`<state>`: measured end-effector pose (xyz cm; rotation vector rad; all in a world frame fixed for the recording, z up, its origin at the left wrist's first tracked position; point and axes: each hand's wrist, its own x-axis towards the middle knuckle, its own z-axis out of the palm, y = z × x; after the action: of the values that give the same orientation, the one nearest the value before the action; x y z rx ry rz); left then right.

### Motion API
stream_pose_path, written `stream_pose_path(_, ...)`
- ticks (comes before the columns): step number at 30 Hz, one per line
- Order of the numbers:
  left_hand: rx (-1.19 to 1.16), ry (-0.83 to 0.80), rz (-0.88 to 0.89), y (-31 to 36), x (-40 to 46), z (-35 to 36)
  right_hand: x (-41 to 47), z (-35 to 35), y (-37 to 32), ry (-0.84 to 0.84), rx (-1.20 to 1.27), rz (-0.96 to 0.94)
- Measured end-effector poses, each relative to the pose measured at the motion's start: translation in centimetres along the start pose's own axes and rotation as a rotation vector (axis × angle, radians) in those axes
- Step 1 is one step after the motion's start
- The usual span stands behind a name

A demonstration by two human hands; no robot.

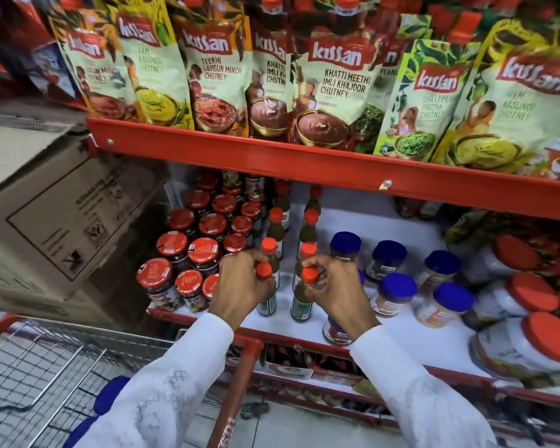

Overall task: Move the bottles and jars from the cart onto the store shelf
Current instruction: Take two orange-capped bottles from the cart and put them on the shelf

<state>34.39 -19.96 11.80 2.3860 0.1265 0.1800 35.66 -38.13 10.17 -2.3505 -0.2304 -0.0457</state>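
My left hand (pixel 240 286) is closed around the neck of a dark bottle with an orange-red cap (pixel 265 303), which stands at the front of the white shelf (pixel 398 324). My right hand (pixel 333 286) grips a second such bottle (pixel 301 307) just to its right. Behind each held bottle runs a row of the same red-capped bottles (pixel 275 227). Red-lidded jars (pixel 188 253) are packed to the left, blue-lidded jars (pixel 398 292) to the right. The wire cart (pixel 36 376) sits at the lower left, with blue lids (pixel 110 396) partly hidden under my left sleeve.
A red shelf lip (pixel 304 163) overhangs the bottles, carrying chutney pouches (pixel 337 85). A cardboard box (pixel 62 215) leans at the left beside the jars. Large white tubs with red lids (pixel 530 337) crowd the right end. A red cart handle (pixel 240 383) stands between my arms.
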Motion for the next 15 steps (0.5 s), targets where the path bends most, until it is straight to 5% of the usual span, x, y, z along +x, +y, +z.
stream_pose_path(15, 0.097, -0.033, 0.106, -1.6, -1.2, -2.3, -0.9, -1.1, -2.2, -0.049, -0.291, -0.122)
